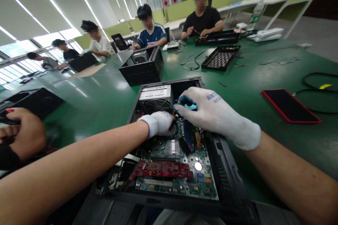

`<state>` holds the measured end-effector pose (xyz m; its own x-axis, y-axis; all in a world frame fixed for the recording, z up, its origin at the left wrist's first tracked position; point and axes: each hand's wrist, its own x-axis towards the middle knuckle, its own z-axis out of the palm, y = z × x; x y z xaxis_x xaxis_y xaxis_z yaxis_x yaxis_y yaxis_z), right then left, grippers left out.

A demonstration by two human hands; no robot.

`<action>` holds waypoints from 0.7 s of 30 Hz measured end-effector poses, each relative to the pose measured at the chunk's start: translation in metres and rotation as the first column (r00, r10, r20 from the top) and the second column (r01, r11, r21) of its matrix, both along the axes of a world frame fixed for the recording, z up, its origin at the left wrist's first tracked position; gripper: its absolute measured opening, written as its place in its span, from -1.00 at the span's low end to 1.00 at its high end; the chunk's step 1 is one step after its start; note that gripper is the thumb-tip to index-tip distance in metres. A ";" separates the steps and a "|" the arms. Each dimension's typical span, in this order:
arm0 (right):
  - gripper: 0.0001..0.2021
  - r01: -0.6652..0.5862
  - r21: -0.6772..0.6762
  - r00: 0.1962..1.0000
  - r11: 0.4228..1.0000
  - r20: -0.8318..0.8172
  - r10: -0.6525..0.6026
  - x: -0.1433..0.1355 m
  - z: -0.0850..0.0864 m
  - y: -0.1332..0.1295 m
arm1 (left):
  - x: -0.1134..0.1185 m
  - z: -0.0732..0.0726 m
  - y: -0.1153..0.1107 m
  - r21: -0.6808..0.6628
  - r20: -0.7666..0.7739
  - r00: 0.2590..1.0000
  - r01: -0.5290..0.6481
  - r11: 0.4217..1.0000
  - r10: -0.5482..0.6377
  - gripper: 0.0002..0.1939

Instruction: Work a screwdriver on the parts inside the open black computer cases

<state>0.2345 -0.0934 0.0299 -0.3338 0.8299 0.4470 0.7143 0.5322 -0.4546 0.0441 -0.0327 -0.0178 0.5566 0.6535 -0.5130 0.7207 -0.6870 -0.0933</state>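
Note:
An opened black computer case (231, 172) lies in front of me. Inside are a green motherboard (182, 191), a red expansion card (165, 169) and a silver power supply (156, 92) with a fan grille. My left hand (162, 123), in a white glove, reaches in below the power supply by a round black part (174, 130); its fingers are curled, their tips hidden. Above the case's upper right, my right hand (204, 107) is gloved too, with thumb and fingers pinched. Light blue shows inside that grip, but I cannot make out what it is. Coloured cables (196, 140) run below it.
A red-edged black tablet-like device (292, 106) and a black cable (314, 110) lie to the right on the green table (245, 88). Another open case (142, 65) and a black tray (221, 58) stand beyond. A co-worker's hand (26, 133) is close on the left; several people sit farther off.

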 end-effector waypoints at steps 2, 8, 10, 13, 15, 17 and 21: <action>-0.71 -0.006 0.001 1.000 1.000 -0.006 0.006 0.000 0.000 0.000 | 0.000 0.001 0.001 -0.007 0.001 1.000 0.006 1.000 -0.006 -0.38; -0.74 0.002 -0.008 1.000 1.000 -0.025 -0.003 0.000 0.002 -0.002 | 0.001 0.004 -0.002 0.006 0.003 1.000 -0.004 1.000 0.004 -0.34; -0.74 0.016 -0.013 0.999 1.000 -0.041 -0.017 0.001 0.003 -0.004 | 0.001 0.005 -0.002 0.013 0.001 1.000 -0.007 1.000 0.007 -0.39; -0.74 0.028 -0.045 0.997 0.999 -0.067 -0.031 0.002 0.003 -0.008 | 0.001 0.006 -0.002 0.024 -0.001 1.000 -0.011 1.000 0.011 -0.35; -0.73 0.031 -0.062 0.996 0.998 -0.079 -0.036 0.002 0.003 -0.011 | 0.000 0.007 -0.001 0.024 -0.005 1.000 -0.013 1.000 0.013 -0.32; -0.71 0.034 -0.071 0.996 0.997 -0.080 -0.040 0.003 0.003 -0.012 | -0.001 0.008 0.000 0.021 -0.019 1.000 -0.011 1.000 0.011 -0.33; -0.71 0.039 -0.079 0.997 0.996 -0.068 -0.044 0.001 0.004 -0.013 | 0.000 0.007 0.001 0.019 -0.047 0.999 0.003 1.000 -0.002 -0.38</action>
<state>0.2356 -0.1064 0.0344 -0.2685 0.8754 0.4020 0.7003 0.4640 -0.5425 0.0439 -0.0318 -0.0104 0.5343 0.6620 -0.5257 0.7133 -0.6868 -0.1400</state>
